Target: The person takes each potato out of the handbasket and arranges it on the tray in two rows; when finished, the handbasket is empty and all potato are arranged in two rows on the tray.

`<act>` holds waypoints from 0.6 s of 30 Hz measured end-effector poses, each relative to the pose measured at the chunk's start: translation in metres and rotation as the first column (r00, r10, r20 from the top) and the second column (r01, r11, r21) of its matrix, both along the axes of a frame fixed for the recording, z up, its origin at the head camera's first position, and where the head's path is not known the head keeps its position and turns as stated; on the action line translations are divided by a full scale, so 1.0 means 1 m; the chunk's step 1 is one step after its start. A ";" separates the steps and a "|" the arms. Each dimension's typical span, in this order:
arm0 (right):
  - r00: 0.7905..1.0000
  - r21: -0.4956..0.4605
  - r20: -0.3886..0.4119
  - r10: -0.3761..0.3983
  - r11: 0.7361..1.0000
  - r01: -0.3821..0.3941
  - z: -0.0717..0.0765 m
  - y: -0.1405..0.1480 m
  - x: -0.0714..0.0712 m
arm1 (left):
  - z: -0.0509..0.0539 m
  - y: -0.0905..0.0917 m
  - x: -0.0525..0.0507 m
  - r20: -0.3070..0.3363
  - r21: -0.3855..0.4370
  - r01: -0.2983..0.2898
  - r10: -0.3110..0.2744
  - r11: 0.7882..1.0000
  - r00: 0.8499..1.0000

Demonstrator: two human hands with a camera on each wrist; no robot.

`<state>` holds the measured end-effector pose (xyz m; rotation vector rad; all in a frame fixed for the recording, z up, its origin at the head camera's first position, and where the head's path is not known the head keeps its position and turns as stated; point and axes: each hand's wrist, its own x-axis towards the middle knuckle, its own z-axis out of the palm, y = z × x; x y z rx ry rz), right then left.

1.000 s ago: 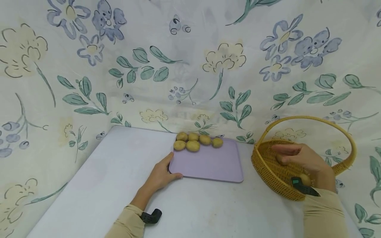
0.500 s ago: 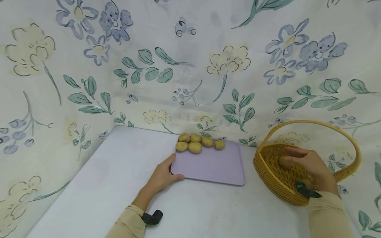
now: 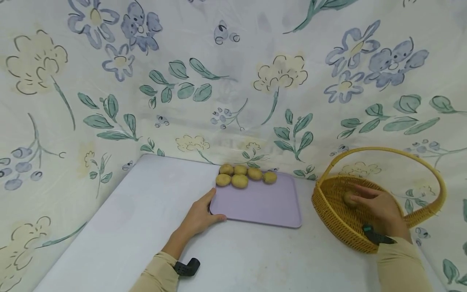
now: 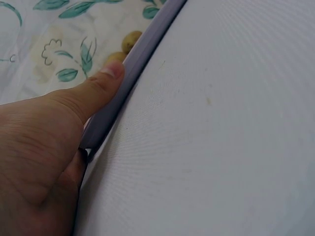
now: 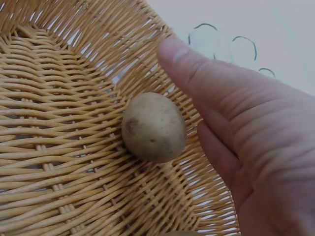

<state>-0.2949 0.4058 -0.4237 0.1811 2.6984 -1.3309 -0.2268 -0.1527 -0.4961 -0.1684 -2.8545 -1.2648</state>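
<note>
My left hand [image 3: 200, 215] grips the near left corner of a lilac tray [image 3: 259, 205]. Its thumb [image 4: 106, 83] lies along the tray's front edge, with the other fingers on the left side. Several potatoes [image 3: 239, 181] sit in two rows at the tray's back left. On the right, my right hand [image 3: 384, 207] reaches inside a wicker basket [image 3: 335, 223]. A potato [image 5: 154, 128] rests against the woven wall there, close to the hand. The right wrist view shows a small gap between it and the extended thumb and fingers. A sliver of another potato [image 5: 182, 233] appears at the bottom.
The basket's tall arched handle [image 3: 379, 149] rises over my right hand. Behind the white table [image 3: 255, 259] hangs a floral cloth [image 3: 233, 81], close to the tray and basket. Bare tabletop separates the tray from the basket.
My right hand has lowered slightly within the basket, around the potato. The potato near its wrist is now hidden. The head view has shifted a little; my left hand stays at the tray corner.
</note>
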 end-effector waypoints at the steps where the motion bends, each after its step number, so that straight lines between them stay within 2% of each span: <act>1: 1.000 -0.031 0.005 -0.008 0.999 0.008 -0.002 0.000 0.000 | 0.000 0.000 0.000 -0.002 -0.001 0.001 -0.001 1.000 1.000; 2: 1.000 -0.061 0.018 -0.019 0.998 0.020 -0.004 0.000 0.001 | 0.001 0.000 0.000 -0.003 -0.003 0.003 -0.003 1.000 1.000; 6: 0.998 -0.068 0.049 -0.036 0.997 0.039 -0.010 0.002 -0.001 | 0.001 0.000 0.000 -0.007 -0.014 0.003 -0.003 1.000 1.000; 10: 0.999 -0.012 0.043 -0.033 0.999 0.033 -0.014 0.005 -0.004 | 0.002 0.000 0.001 -0.002 -0.016 0.001 -0.001 1.000 1.000; 18: 0.999 0.033 0.047 -0.002 0.999 0.000 -0.014 0.006 -0.006 | 0.002 0.000 0.000 0.004 -0.005 0.000 0.000 1.000 1.000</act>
